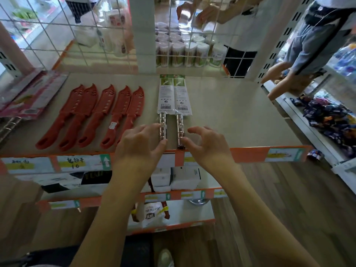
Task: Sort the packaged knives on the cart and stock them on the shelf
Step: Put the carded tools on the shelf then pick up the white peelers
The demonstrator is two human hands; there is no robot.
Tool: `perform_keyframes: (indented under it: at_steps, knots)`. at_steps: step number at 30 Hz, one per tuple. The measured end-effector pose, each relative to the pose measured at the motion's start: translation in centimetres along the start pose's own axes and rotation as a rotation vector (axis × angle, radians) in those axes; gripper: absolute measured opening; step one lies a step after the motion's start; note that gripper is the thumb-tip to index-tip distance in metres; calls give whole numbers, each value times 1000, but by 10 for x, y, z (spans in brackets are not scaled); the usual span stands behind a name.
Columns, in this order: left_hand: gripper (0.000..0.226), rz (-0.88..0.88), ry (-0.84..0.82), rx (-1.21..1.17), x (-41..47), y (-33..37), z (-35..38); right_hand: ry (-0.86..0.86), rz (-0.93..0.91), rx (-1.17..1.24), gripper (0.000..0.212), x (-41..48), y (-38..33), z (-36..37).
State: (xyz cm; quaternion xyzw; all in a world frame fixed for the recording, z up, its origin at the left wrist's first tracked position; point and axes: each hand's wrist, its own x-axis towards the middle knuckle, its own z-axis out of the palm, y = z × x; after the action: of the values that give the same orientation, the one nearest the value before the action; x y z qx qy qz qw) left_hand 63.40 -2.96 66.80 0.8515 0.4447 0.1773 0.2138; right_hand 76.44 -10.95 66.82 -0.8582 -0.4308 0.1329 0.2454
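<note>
Both packaged knives, left knife (165,97) and right knife (182,97), lie lengthwise front-to-back on the shelf (231,112), with handles at the front edge and blades pointing back. Left hand (138,145) and right hand (208,145) just touch the handles, fingers loose, not gripping.

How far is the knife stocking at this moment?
Done: five red knives lie in a row on the shelf. In hand: left hand and right hand touch the handles of two steel knives beside them. Left: unclear, since the cart is not in view.
</note>
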Motion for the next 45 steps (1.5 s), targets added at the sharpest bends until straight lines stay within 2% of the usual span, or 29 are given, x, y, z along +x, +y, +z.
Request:
perform_keyframes:
  at_steps: [6,14,16,19,22,27,31,38,41,45]
  knots:
    - [53,60,48,-1,-30,0,-13,-20,-64,15,45,-36,1,-7]
    - [74,91,142,210,-128,2,-11,-1,-124,-28,50,-133,24,-15]
    - [76,74,94,234,-162,-5,2,-60,-72,-38,53,-162,36,-6]
    - [77,32,-73,220,-209,-22,19,-148,-10,-10,54,-208,50,16]
    - [78,-11,-161,223,-256,-45,21,-237,4,-43,53,-254,48,36]
    - [76,-71,-139,179,-330,-88,14,-338,-35,-34,52,-322,22,75]
    - [76,-94,-204,184,-380,-124,10,-409,-48,-61,45,-365,-2,105]
    - [73,-290,-259,103,-435,-191,-19,-436,-9,-45,43,-419,-43,170]
    - [67,-339,-281,33,-460,-240,-33,-421,66,19,48,-440,-66,209]
    - [68,-401,-319,15,-480,-307,-48,-444,97,12,40,-464,-102,259]
